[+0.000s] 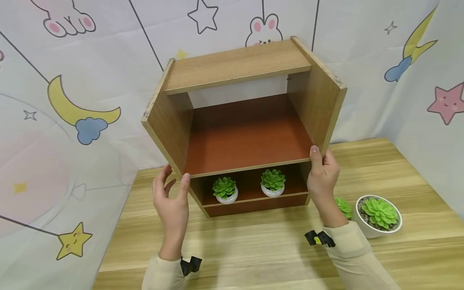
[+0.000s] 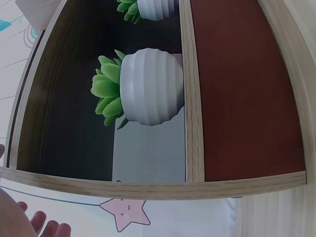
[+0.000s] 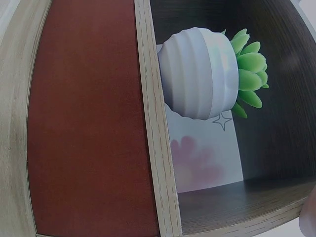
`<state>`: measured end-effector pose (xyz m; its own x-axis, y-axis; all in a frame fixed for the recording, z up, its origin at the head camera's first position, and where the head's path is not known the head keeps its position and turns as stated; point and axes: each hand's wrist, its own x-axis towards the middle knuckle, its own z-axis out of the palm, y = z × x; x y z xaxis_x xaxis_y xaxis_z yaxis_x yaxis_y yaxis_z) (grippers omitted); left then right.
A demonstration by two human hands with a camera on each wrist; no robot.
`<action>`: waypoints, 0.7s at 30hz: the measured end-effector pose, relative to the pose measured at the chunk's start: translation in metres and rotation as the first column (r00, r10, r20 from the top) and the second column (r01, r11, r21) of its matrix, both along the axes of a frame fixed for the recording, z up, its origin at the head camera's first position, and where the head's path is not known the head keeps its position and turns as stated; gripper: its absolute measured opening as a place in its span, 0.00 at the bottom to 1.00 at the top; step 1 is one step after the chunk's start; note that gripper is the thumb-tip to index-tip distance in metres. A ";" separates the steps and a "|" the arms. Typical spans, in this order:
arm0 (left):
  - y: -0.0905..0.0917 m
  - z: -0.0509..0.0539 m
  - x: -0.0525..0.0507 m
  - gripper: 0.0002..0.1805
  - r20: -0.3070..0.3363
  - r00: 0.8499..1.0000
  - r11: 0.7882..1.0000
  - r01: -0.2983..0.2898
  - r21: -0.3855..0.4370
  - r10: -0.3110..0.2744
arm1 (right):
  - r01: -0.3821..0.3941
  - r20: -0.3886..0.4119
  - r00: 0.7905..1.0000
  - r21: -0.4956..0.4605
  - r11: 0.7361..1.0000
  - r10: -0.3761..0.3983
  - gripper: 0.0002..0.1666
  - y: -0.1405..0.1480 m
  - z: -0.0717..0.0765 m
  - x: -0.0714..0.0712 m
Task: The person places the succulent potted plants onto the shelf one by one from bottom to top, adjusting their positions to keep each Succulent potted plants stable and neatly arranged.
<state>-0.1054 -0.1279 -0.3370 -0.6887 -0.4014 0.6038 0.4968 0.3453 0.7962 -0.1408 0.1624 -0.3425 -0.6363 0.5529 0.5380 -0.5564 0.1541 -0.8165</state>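
Note:
A wooden cabinet (image 1: 250, 161) with a reddish-brown shelf stands on the table. My left hand (image 1: 171, 213) is at its left side, thumb touching the front edge near the shelf's corner, fingers spread and loosely bent outside the panel. At the right side, my right hand (image 1: 323, 183) grips the panel, thumb on the front edge and fingers around the outside. Two green succulents in white pots, a left one (image 1: 225, 190) and a right one (image 1: 273, 183), stand in the lower compartment. The wrist views show ribbed pots, a left (image 2: 152, 86) and a right (image 3: 200, 74).
To the right of the cabinet, a larger potted succulent (image 1: 378, 215) stands on the wood-grain table (image 1: 253, 249), with a smaller succulent (image 1: 343, 207) partly hidden behind my right wrist. A patterned cloth (image 1: 119, 52) hangs behind and at both sides.

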 end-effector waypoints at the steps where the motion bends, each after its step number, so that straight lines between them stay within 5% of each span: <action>1: 0.000 0.000 0.000 0.25 0.005 1.000 1.000 -0.003 -0.003 0.003 | 0.000 0.000 1.000 0.002 1.000 0.000 0.17 0.000 0.000 0.000; 21: -0.003 0.000 -0.008 0.27 0.056 0.998 0.999 0.042 0.019 -0.043 | 0.005 0.005 1.000 0.019 1.000 -0.005 0.18 0.002 -0.001 0.001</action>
